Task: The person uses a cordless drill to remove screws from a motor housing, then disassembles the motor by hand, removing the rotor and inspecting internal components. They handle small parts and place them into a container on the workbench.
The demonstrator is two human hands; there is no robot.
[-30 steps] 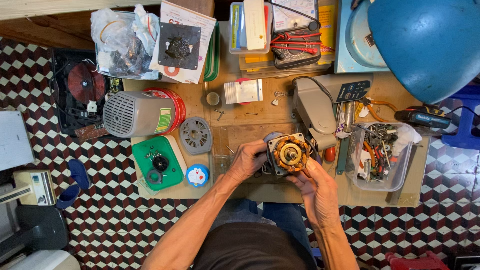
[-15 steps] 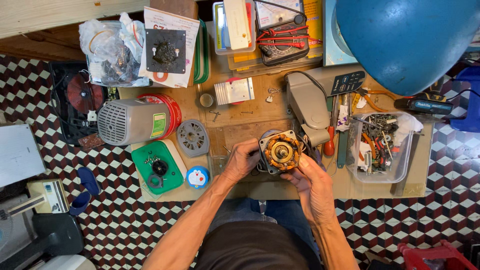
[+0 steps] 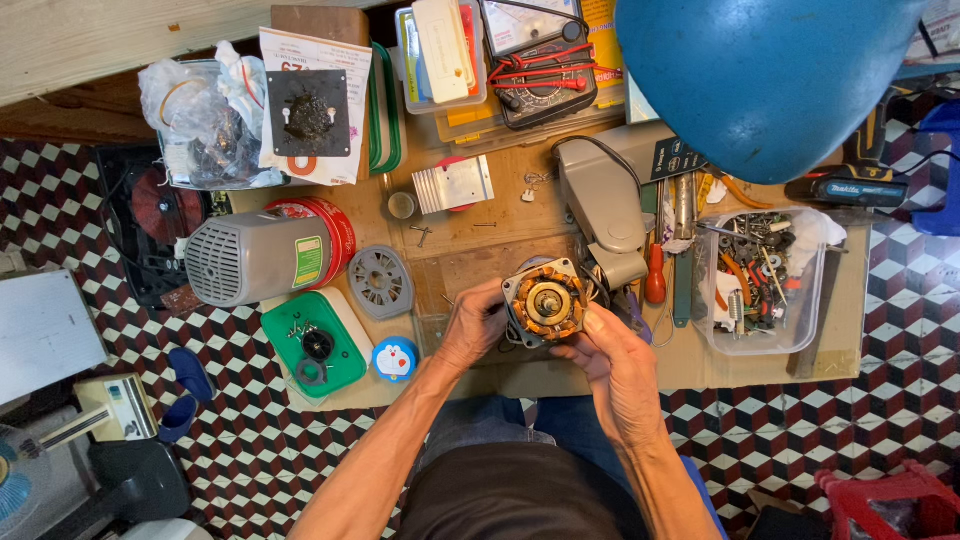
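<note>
Head view: both hands, left hand [image 3: 472, 325] and right hand [image 3: 615, 365], grip a copper-wound motor stator [image 3: 545, 301], fingers closed around it, over a cluttered wooden bench [image 3: 500, 255] on checkered floor tiles [image 3: 900, 310].

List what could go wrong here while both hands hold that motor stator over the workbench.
1. The motor stator is held above the bench by the left hand and right hand; a slip might drop it and damage the copper windings.
2. Fingers rest right at the windings, so they might scrape the wire.
3. Loose screws lie on the workbench nearby and could get knocked off.
</note>
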